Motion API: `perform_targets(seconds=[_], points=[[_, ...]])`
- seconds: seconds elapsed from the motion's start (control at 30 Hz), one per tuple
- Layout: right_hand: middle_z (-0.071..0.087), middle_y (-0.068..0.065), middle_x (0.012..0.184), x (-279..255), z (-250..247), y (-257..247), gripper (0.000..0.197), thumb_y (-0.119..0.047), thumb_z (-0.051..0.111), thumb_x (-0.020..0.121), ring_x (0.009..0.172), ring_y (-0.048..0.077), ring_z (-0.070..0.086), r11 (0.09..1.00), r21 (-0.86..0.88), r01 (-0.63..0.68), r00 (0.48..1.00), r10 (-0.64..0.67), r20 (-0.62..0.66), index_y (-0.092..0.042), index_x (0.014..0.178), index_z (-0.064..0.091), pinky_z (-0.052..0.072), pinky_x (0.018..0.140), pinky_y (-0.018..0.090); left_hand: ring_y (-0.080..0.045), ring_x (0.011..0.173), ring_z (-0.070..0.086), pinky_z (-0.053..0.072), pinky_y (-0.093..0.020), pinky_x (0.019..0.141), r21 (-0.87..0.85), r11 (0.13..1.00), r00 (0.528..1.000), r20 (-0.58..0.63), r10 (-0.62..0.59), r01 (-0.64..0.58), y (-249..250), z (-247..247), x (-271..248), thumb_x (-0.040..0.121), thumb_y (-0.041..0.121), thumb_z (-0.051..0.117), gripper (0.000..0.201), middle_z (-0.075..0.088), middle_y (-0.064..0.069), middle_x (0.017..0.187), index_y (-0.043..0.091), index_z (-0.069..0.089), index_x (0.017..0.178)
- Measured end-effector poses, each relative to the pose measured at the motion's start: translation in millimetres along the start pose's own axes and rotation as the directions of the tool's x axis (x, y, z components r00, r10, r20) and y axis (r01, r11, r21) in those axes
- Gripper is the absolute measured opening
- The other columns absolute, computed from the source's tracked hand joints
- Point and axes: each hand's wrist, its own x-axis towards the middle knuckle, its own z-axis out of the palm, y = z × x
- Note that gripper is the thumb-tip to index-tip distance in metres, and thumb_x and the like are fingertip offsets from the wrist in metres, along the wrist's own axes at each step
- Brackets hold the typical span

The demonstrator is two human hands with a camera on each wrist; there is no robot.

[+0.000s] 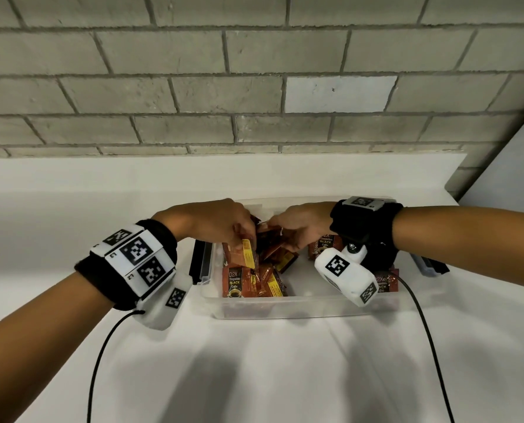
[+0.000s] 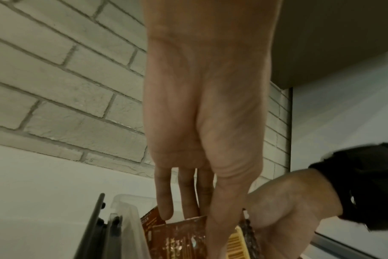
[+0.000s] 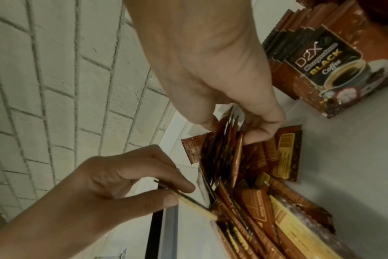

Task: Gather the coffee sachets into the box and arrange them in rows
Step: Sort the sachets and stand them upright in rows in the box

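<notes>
A clear plastic box (image 1: 300, 306) on the white table holds several brown coffee sachets. My left hand (image 1: 248, 239) reaches into its back left part and pinches one sachet (image 1: 243, 253) between thumb and fingers; the right wrist view shows this sachet (image 3: 188, 199) edge-on. My right hand (image 1: 282, 239) is just to the right, its fingers curled round an upright bundle of sachets (image 3: 226, 149). More sachets stand in a row at the front left (image 1: 239, 283). A neat stack (image 3: 335, 70) leans at the box's right side.
Black latches hang open on the box's left (image 1: 199, 264) and right (image 1: 431, 265) ends. A grey brick wall (image 1: 254, 87) rises behind the table. Black cables (image 1: 102, 361) trail from both wrists across the white tabletop (image 1: 285, 377) in front.
</notes>
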Motion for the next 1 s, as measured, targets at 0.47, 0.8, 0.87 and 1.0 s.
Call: perform_targets(seconds=[0.47, 0.8, 0.87, 1.0], points=[[0.055, 0.007, 0.073, -21.8, -3.8, -4.9, 0.021, -0.002, 0.049, 0.092, 0.063, 0.015, 0.049, 0.987, 0.023, 0.160, 0.983, -0.157, -0.094, -0.010, 0.072, 0.050, 0.034, 0.053, 0.018, -0.018, 0.086, 0.059, 0.044, -0.020, 0.062, -0.188, 0.971, 0.889, -0.406, -0.212, 0.146, 0.3, 5.2, -26.6, 0.094, 0.022, 0.054, 0.007, 0.062, -0.002, 0.096, 0.018, 0.059, 0.098], [0.060, 0.010, 0.071, -56.0, -25.1, 11.4, 0.012, -0.003, 0.052, 0.093, 0.059, 0.015, 0.055, 0.939, 0.180, 0.294, 0.950, -0.268, -0.158, -0.007, 0.082, 0.051, 0.036, 0.043, 0.018, -0.031, 0.091, 0.066, 0.053, -0.048, 0.087, -0.721, 0.693, 0.627, -0.549, -0.553, -0.019, 23.2, 46.3, -25.5, 0.091, 0.032, 0.040, 0.035, 0.071, -0.011, 0.093, 0.009, 0.065, 0.097], [0.060, 0.006, 0.076, -65.0, -26.4, 14.3, 0.009, -0.006, 0.052, 0.092, 0.065, 0.016, 0.055, 0.902, 0.276, 0.333, 0.943, -0.316, -0.108, -0.010, 0.084, 0.053, 0.040, 0.053, 0.019, -0.031, 0.092, 0.066, 0.054, -0.049, 0.086, -0.820, 0.567, 0.637, -0.480, -0.603, -0.081, 31.9, 52.3, -18.5, 0.092, 0.029, 0.036, 0.033, 0.070, -0.011, 0.095, 0.010, 0.062, 0.097], [0.059, 0.008, 0.082, -77.3, -16.7, 23.9, 0.010, -0.002, 0.050, 0.093, 0.067, 0.017, 0.056, 0.863, 0.291, 0.413, 0.911, -0.394, -0.125, -0.008, 0.085, 0.050, 0.037, 0.052, 0.020, -0.033, 0.093, 0.066, 0.057, -0.046, 0.076, -0.961, 0.150, 0.724, -0.275, -0.632, -0.234, 55.4, 57.6, -3.9, 0.101, 0.014, 0.032, 0.029, 0.068, -0.019, 0.101, 0.002, 0.058, 0.108]])
